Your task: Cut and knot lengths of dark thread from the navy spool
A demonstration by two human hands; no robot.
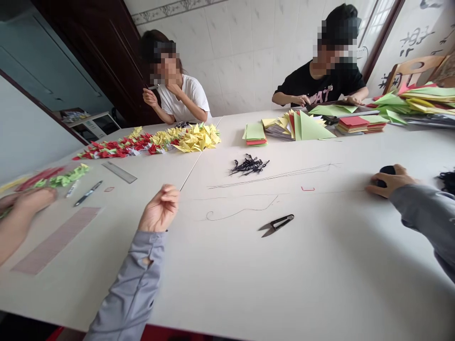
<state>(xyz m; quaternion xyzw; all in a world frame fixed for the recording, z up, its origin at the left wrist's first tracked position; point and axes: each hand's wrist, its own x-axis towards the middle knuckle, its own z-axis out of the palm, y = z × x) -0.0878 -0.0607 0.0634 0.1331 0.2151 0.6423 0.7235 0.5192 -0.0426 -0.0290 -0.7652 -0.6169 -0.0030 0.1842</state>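
My left hand (161,207) is raised over the table with its fingers pinched on the end of a thin black thread (241,195). The thread runs faintly across to the right, where my right hand (394,182) is wrapped round a black thread spool (387,174). Between my hands lie a pair of black thread snips (277,224), a loose curled piece of thread (241,210) and several long cut threads (270,178). A small red bracket-shaped mark or piece (307,189) is near the stretched thread. Behind these sits a pile of short knotted black cords (250,165).
Folded yellow paper pieces (199,137) and red ones line the far left. Paper stacks (255,132) stand at the back right. A ruler (119,172), a pen (88,193) and a co-worker's hands (35,199) are left. Two people sit across the table.
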